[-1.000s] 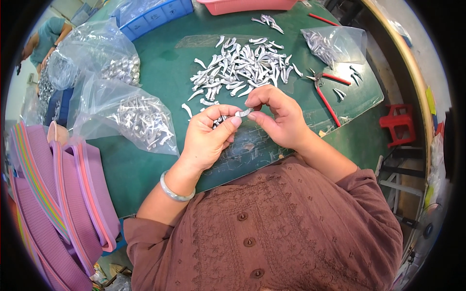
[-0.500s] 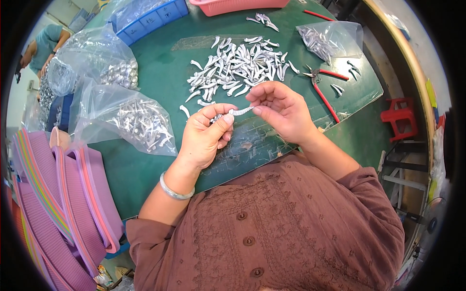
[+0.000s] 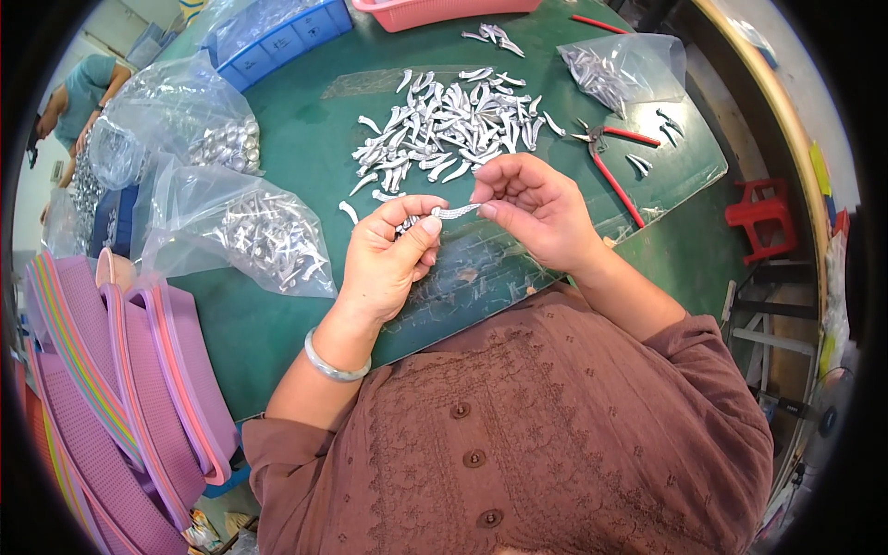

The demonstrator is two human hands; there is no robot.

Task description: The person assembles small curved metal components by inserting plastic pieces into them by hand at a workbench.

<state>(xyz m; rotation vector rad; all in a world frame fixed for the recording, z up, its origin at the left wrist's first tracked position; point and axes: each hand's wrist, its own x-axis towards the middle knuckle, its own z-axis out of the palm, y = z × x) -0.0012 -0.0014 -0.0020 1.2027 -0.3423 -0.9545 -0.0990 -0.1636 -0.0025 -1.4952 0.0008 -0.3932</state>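
Between my two hands is a small curved silver metal piece (image 3: 456,213) with a textured surface. My left hand (image 3: 390,254) pinches its thicker end between thumb and forefinger; other silver bits show within the curled fingers, too covered to make out. Thumb and fingertips of my right hand (image 3: 536,215) close on its thin tip. Just beyond my hands spreads a loose pile of similar curved silver pieces (image 3: 453,125) on the green table (image 3: 287,111). A few pieces lie apart, close to my left hand.
Red-handled pliers (image 3: 615,171) lie open on the right, near a clear bag of silver pieces (image 3: 597,79). Filled plastic bags (image 3: 273,236) stand at left, beside stacked purple baskets (image 3: 166,370). A blue bin (image 3: 277,42) and pink basket (image 3: 444,11) line the back. Another person (image 3: 88,97) is far left.
My hands keep the same grip on the silver piece. The whole view has shifted slightly, and the person at far left has leaned a little.
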